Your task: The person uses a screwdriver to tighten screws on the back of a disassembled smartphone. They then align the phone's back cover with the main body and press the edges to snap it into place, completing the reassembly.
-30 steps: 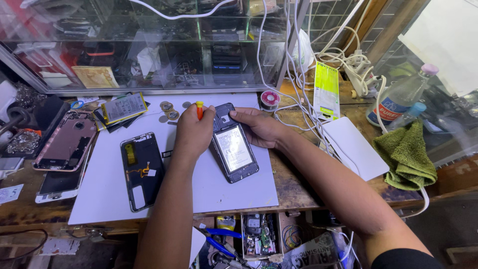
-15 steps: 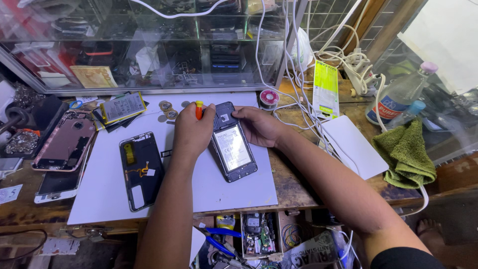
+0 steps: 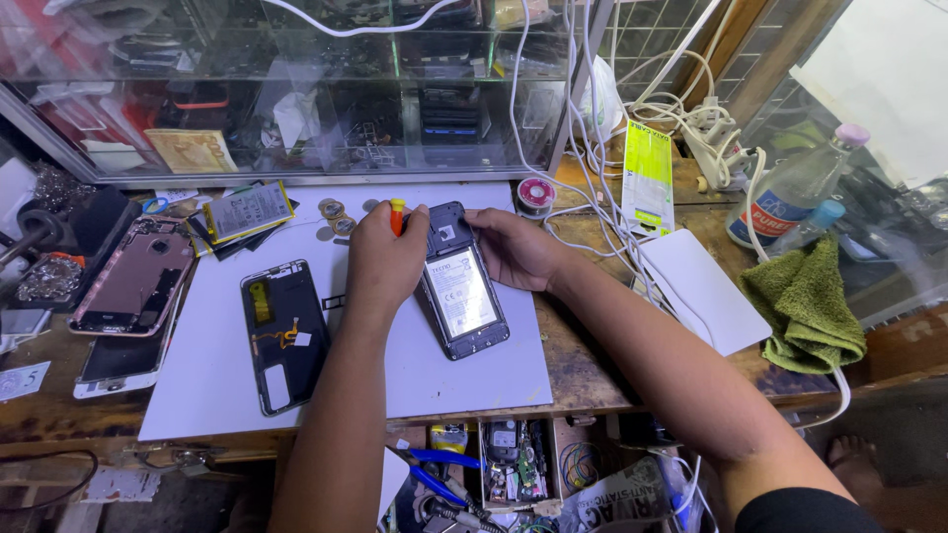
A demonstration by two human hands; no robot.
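While both hands work at the top end of the opened phone, it lies flat on the white mat, back side up with its cover off and the pale battery label showing, roughly mid-mat and a little right of centre. Left hand is curled narrow around a small screwdriver with a red-and-yellow handle, handle poking up between thumb and forefinger, tip hidden behind the hand (likely down at the phone's upper left corner, cannot confirm). Grip is upright, which suits pressing straight down onto a screw. Right hand rests on the mat edge with fingers bent onto the phone's upper right corner, touching it, apparently pinning the body so it does not slide; it holds nothing loose.

Removed black back frame lies face up just left of the left forearm, apart from the phone, kept within reach. Coins sit near the top of the mat beside a loose battery. Pink phone shell lies off the mat at far left. Solder spool sits just beyond the right hand. Green cloth and a plastic bottle are well apart at right. Open drawer with blue-handled pliers below the table edge.
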